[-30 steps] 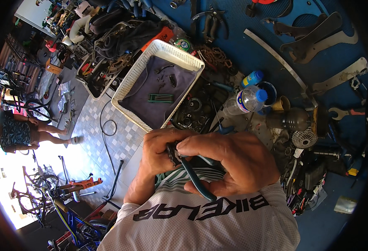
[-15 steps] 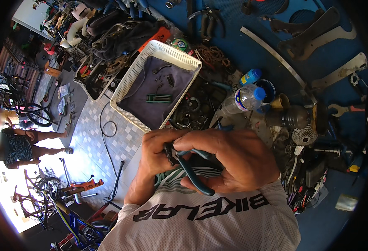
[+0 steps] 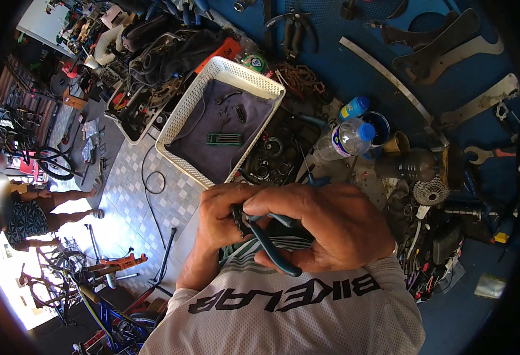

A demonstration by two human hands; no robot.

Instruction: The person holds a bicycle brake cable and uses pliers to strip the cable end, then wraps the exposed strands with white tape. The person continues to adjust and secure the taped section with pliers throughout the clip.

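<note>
Close to my chest, my right hand [image 3: 343,222] is wrapped around a pair of pliers with dark teal handles [image 3: 273,251]. The handles are spread apart, one under my thumb side and the other reaching down across my shirt. At the jaws, my left hand [image 3: 221,213] grips a small dark metal part [image 3: 238,219]. My fingers hide most of that part, so its exact kind is unclear. Both hands meet there, the right thumb resting beside the jaws.
Ahead stands a white perforated basket [image 3: 174,155] lined with dark cloth, holding a green multi-tool [image 3: 224,139] and small parts. A clear bottle [image 3: 348,139] with a blue cap is to its right. Tools hang on a blue board [image 3: 354,77]. A person [image 3: 29,219] stands far left near bicycles.
My hands and the pliers stay almost in place, with only a slight shift of the right hand. The person at the far left has changed posture a little.
</note>
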